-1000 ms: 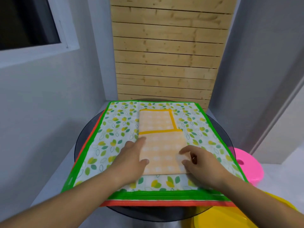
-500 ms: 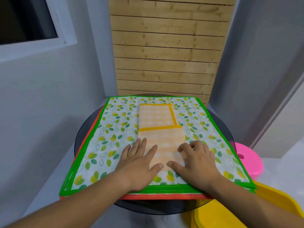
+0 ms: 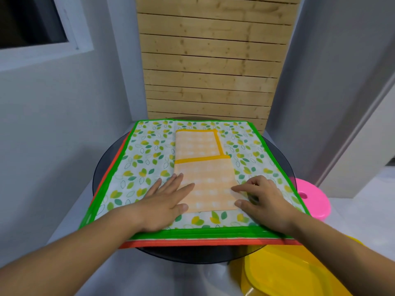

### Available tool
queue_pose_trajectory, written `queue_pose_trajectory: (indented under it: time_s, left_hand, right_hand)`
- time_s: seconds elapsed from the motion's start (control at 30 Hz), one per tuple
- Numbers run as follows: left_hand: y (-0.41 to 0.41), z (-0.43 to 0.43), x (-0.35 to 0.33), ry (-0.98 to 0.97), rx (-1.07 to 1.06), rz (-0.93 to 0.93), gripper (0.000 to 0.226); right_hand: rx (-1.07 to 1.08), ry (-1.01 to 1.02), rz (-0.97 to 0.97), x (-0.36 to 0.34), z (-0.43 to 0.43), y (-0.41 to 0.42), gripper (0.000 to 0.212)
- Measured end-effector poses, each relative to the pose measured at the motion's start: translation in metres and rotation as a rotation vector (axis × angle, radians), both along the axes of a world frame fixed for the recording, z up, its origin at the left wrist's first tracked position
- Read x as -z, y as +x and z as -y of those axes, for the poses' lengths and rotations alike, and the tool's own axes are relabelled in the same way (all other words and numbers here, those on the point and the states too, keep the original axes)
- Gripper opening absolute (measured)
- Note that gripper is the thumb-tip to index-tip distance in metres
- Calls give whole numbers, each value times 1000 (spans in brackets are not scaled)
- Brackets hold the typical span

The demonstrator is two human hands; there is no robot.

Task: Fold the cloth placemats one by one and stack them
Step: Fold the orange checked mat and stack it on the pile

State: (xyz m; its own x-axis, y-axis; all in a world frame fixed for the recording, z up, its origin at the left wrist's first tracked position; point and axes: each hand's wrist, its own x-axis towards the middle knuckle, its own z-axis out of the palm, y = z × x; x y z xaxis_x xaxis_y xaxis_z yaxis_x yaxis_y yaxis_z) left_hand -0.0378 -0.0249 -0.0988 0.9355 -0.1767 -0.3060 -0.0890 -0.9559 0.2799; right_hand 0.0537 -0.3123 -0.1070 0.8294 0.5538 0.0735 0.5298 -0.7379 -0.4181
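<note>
folded orange placemat [image 3: 205, 184] under both hands

it lies on a flat leaf-print placemat [image 3: 145, 174] on the round table [image 3: 100, 167]. the left hand [image 3: 164, 199] presses its left edge, fingers straight. the right hand [image 3: 265, 199] touches its right edge with thumb and forefinger; a pinch cannot be told.

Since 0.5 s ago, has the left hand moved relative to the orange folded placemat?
Yes. The left hand has slid leftward toward the left edge of the orange folded placemat, now covering less of it.
</note>
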Motion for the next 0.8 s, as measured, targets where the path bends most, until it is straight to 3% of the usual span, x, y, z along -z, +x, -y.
queue_pose_trajectory:
  time_s: [0.23,0.4,0.8]
  left_hand:
    - [-3,3,0,48,-2,31,74]
    - [-1,2,1,0,-16,33,82]
    - [-3,2,-7,-76,-73,96,96]
  right_hand:
    - [-136,125,130,-3,-11,-7,45]
    - [-201,42,183,-2,-20,-6,58]
    - [-311,63,429,-9,-23,-14,33]
